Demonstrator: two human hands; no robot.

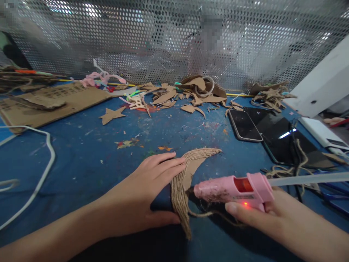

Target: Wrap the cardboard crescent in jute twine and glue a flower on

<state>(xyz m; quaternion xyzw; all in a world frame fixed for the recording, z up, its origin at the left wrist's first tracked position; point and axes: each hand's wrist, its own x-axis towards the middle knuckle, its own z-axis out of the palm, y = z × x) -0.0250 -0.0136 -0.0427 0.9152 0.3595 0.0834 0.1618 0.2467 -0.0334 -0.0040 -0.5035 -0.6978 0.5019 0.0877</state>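
Gluing twine onto the crescent [191, 163] looks to be the step in hand. It lies on the desk [81, 156] close in front of the person. The left hand [147, 196] is spread flat on its outer curve, gripping nothing. The right hand [272, 214] is wrapped round the glue gun [231, 189], nozzle at the bare inner cardboard. The loose twine [207, 214] under the gun calls for a steady bead, I'd judge. Phones [244, 125] crowd the right; there's open room to the left, up to the cable [49, 153].
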